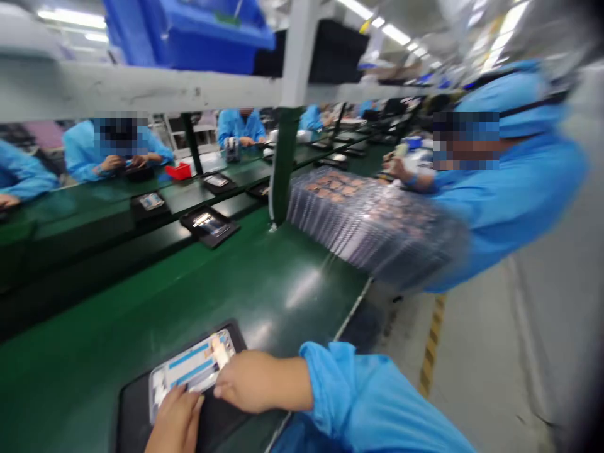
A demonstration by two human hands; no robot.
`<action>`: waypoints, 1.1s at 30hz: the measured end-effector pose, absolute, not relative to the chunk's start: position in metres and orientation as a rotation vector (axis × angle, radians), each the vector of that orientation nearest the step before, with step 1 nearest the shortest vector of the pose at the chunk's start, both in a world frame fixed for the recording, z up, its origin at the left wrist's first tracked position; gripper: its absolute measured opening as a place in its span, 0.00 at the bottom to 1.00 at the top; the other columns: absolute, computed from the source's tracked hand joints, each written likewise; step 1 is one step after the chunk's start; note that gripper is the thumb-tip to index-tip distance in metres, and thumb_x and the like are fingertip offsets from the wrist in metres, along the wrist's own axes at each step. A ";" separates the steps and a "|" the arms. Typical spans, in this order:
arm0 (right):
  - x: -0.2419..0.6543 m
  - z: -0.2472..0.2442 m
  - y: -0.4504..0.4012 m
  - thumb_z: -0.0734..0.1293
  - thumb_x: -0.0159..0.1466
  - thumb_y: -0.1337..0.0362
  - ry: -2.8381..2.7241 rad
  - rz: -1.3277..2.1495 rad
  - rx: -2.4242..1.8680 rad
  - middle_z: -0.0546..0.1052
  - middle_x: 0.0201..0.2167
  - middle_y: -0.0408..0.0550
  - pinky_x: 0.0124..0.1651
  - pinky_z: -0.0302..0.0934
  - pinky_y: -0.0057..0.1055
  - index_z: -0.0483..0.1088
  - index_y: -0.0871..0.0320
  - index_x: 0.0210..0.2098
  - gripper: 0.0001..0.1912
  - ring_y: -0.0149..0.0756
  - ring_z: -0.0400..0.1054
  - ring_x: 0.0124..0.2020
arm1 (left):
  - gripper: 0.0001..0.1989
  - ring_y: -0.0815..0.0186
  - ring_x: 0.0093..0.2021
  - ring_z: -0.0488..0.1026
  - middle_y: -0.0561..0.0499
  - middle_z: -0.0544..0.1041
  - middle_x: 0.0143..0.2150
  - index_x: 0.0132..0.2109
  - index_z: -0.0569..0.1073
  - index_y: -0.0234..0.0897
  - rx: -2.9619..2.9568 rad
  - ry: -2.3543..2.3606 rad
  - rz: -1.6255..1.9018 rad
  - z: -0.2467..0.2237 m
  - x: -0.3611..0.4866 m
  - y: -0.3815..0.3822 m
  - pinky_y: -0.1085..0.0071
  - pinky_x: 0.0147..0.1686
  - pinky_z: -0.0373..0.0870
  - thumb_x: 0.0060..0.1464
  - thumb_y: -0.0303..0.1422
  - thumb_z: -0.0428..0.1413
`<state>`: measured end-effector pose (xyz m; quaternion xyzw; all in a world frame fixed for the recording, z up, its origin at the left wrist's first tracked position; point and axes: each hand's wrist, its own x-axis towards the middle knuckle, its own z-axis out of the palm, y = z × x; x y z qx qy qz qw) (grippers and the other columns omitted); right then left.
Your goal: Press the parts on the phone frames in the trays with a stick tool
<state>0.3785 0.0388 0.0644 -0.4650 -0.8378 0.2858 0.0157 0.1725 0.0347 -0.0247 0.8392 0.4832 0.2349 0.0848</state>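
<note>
Own grips: two, left grip (pixel 177 415) and right grip (pixel 250 380)
Flat device (pixel 193 365) at the grips: one
Blue strips (pixel 189 355) on it: two
Black trays (pixel 132 409): at least five
Red bin (pixel 178 171): one
Clear tray stack (pixel 363 220): one
Co-workers (pixel 509 195): at least five
Striped floor tape (pixel 432 346): one

A green counter (pixel 278 277) runs from the near left toward the far side — glossy, with streaks of reflected light. A pale beam (pixel 141 91) crosses above it, carrying a blue bin (pixel 207 38) and meeting a post (pixel 292 75), white above and green below. At right lies grey floor (pixel 476 352) with a yellow-and-black stripe (pixel 431 346) — bright ceiling lights (pixel 396 34) recede beyond.
</note>
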 end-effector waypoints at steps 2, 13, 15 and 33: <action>0.377 0.066 0.036 0.54 0.61 0.61 -2.508 1.096 -1.470 0.75 0.27 0.48 0.29 0.61 0.30 0.71 0.58 0.29 0.16 0.38 0.69 0.29 | 0.16 0.61 0.41 0.71 0.50 0.75 0.36 0.35 0.73 0.39 2.585 1.385 0.663 -0.005 0.180 0.025 0.67 0.42 0.69 0.55 0.38 0.42; 0.374 0.046 0.030 0.56 0.61 0.62 -1.039 2.161 -1.619 0.65 0.22 0.40 0.12 0.47 0.19 0.62 0.60 0.25 0.11 0.23 0.55 0.15 | 0.10 0.66 0.34 0.68 0.50 0.71 0.28 0.35 0.69 0.34 2.484 1.346 0.714 0.019 0.216 0.008 0.60 0.46 0.64 0.56 0.27 0.43; 0.375 0.045 0.030 0.56 0.61 0.61 -0.954 2.169 -1.619 0.65 0.22 0.40 0.12 0.48 0.18 0.62 0.60 0.26 0.11 0.22 0.55 0.15 | 0.09 0.66 0.33 0.68 0.50 0.71 0.27 0.35 0.69 0.35 2.489 1.364 0.730 0.019 0.219 0.010 0.59 0.45 0.65 0.55 0.27 0.44; 0.383 0.045 0.030 0.60 0.59 0.60 -0.717 2.243 -1.567 0.68 0.24 0.44 0.10 0.49 0.18 0.65 0.61 0.29 0.10 0.24 0.58 0.16 | 0.08 0.64 0.36 0.68 0.49 0.71 0.28 0.35 0.68 0.34 2.448 1.396 0.728 0.025 0.224 0.013 0.59 0.46 0.64 0.55 0.26 0.45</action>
